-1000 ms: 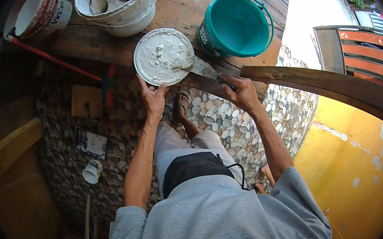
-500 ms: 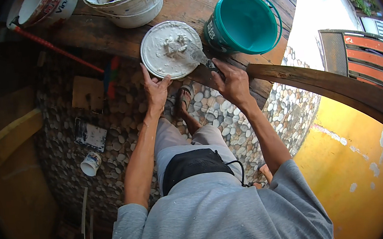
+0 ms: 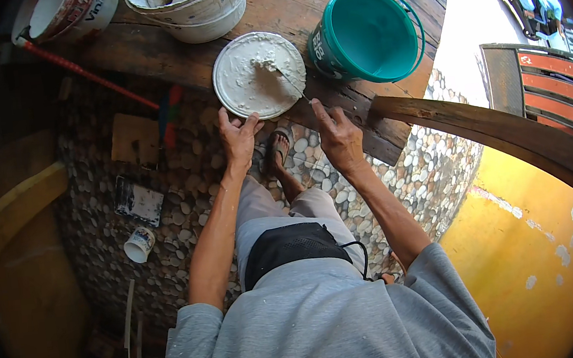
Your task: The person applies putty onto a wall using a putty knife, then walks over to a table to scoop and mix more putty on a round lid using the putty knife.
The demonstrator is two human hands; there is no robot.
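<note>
A round white lid (image 3: 248, 78) smeared with white paste lies on the edge of a wooden table (image 3: 323, 0). My left hand (image 3: 238, 138) grips the lid's near rim. My right hand (image 3: 339, 138) holds a thin putty knife (image 3: 288, 81), whose blade tip rests in a lump of paste near the lid's middle. A teal bucket (image 3: 365, 34) stands on the table just right of the lid.
A white bucket (image 3: 195, 7) with tools and a second tipped pail (image 3: 66, 13) stand at the table's back. A red-handled stick (image 3: 91, 77) leans at left. On the pebble floor lie a paper cup (image 3: 138, 245) and scraps. A curved wooden beam (image 3: 498, 136) crosses at right.
The lid has been held steady by my left hand while my right hand moved the putty knife from the lid's right edge into the paste near its middle.
</note>
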